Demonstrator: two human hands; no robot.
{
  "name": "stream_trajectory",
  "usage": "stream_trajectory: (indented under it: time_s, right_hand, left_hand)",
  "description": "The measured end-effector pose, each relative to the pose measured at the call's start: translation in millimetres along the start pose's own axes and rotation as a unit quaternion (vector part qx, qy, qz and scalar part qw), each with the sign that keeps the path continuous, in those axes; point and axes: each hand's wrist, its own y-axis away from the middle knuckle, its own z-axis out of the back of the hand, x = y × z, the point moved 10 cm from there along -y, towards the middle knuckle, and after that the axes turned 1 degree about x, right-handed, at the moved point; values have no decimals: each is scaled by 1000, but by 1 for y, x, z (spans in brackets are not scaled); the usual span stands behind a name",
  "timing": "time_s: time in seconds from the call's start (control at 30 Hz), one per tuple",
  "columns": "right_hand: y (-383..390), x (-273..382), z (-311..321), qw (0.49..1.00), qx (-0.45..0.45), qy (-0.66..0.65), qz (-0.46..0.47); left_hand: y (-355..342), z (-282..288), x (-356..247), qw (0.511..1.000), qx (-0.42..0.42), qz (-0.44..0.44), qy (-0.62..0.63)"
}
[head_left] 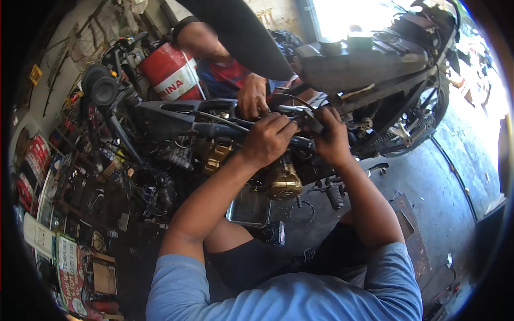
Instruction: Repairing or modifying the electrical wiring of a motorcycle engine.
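Observation:
I am bent over a partly stripped motorcycle [214, 130], both arms reaching to the middle of its frame. My left hand [269, 140] is closed at the upper frame rail, its fingertips pinched on something too small to make out. Just to the right, my right hand [332, 135] grips a dark, flat piece [312, 122] between thumb and fingers; its exact kind is unclear. A thin black cable [292, 97] arcs above it. Below my hands sits the engine's gold-coloured round cover [284, 183]. Another person's hand [252, 96] reaches into the frame from the far side, close to my left hand.
A red and white drum [170, 72] stands behind the bike. Below the engine lie a shallow metal tray [248, 207] and a small dark box [274, 233]. Tools and parts crowd the left side. The motorcycle's seat [364, 59] and rear wheel [428, 115] extend to the right.

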Motion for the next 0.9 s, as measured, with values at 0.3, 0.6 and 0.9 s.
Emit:
stream_trajectory:
  time_s: [0.3, 0.6, 0.9]
  right_hand:
    - [-1, -8, -5, 1000, 3, 4, -18]
    - [-1, -6, -8, 999, 15, -6, -36]
    - [0, -10, -10, 1000, 13, -12, -23]
  left_hand:
    - [-1, 0, 31, 985, -26, 148, 81]
    - [-5, 6, 13, 997, -19, 73, 15]
    - [4, -12, 44, 958, 15, 241, 155]
